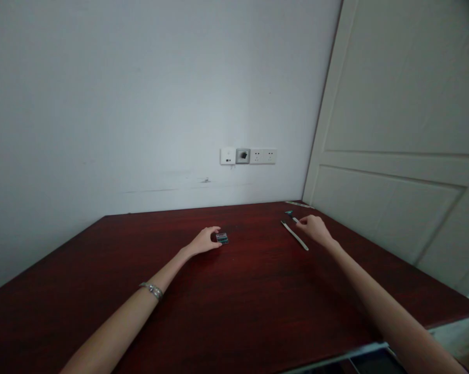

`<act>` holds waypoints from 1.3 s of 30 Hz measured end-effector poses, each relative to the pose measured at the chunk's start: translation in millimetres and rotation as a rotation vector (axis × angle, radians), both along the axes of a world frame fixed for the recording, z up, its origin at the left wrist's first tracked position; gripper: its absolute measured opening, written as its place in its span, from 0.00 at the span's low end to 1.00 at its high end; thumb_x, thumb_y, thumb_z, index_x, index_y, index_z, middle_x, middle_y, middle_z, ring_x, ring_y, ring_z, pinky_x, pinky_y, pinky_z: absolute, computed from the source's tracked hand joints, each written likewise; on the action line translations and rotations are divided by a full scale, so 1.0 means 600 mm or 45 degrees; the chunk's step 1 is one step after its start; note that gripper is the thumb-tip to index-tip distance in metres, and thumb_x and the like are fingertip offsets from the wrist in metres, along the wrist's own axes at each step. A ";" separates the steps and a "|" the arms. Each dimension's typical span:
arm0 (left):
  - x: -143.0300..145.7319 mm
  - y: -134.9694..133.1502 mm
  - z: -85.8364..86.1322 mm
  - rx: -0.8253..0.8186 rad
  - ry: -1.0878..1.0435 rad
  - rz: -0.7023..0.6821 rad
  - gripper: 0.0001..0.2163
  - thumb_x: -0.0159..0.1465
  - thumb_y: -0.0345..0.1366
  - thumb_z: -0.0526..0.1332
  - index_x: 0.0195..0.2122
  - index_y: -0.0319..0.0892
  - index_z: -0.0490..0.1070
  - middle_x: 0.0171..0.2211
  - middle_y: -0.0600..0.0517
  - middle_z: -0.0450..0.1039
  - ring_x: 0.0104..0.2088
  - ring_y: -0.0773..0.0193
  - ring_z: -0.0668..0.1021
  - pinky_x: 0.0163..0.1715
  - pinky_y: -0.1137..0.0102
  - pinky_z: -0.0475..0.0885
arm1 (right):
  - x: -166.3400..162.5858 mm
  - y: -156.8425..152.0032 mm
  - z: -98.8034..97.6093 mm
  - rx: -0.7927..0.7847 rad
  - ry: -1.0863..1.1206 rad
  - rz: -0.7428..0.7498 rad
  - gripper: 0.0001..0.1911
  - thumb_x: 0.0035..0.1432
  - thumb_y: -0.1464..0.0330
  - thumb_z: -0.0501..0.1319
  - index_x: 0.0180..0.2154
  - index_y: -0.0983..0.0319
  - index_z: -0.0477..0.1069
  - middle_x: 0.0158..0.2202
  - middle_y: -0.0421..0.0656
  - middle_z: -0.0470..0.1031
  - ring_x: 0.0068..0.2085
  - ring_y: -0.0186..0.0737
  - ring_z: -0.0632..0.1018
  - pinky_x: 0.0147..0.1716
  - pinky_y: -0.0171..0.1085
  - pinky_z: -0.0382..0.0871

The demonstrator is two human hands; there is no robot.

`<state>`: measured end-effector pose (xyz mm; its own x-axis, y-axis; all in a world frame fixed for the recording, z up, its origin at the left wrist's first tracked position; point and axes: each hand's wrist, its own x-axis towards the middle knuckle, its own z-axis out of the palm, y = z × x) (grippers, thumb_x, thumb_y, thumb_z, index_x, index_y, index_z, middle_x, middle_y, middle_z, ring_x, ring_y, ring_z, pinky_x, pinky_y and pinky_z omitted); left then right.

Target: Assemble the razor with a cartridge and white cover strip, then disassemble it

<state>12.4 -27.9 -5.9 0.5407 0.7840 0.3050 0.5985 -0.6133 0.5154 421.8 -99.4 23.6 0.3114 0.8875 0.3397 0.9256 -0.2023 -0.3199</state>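
Note:
My left hand [205, 241], with a bracelet [152, 291] on the wrist, has its thumb and fingers at the near and far edges of a small flat dark-and-teal box [222, 238] on the table. My right hand [314, 228] pinches the pale handle of what looks like a razor [295, 220]; its teal crosswise head points away from me, to the far left. Just left of that hand lies a slim pale stick with a dark tip [295, 236], slanting and untouched. Its exact kind is too small to tell.
The dark red wooden table [238, 306] meets a white wall [160, 104] with sockets [263, 156]. A pale thin strip [298, 204] lies at the far right corner, beside a panelled white door [393, 130]. A dark-panelled object [369, 361] shows at the near edge.

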 end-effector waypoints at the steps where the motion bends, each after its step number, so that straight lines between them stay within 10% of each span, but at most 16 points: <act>1: 0.002 0.001 -0.001 0.003 0.002 0.001 0.28 0.49 0.37 0.64 0.52 0.36 0.64 0.48 0.42 0.70 0.48 0.56 0.72 0.51 0.65 0.63 | 0.014 -0.004 -0.008 -0.033 -0.020 -0.008 0.15 0.51 0.63 0.57 0.34 0.64 0.78 0.31 0.50 0.78 0.36 0.44 0.77 0.30 0.32 0.62; 39: 0.013 0.007 -0.018 0.062 -0.290 -0.007 0.25 0.48 0.31 0.63 0.49 0.40 0.61 0.40 0.49 0.68 0.42 0.60 0.72 0.49 0.62 0.63 | 0.042 0.048 -0.062 -0.314 -0.227 0.092 0.14 0.56 0.64 0.55 0.32 0.66 0.75 0.36 0.54 0.76 0.38 0.48 0.77 0.34 0.35 0.65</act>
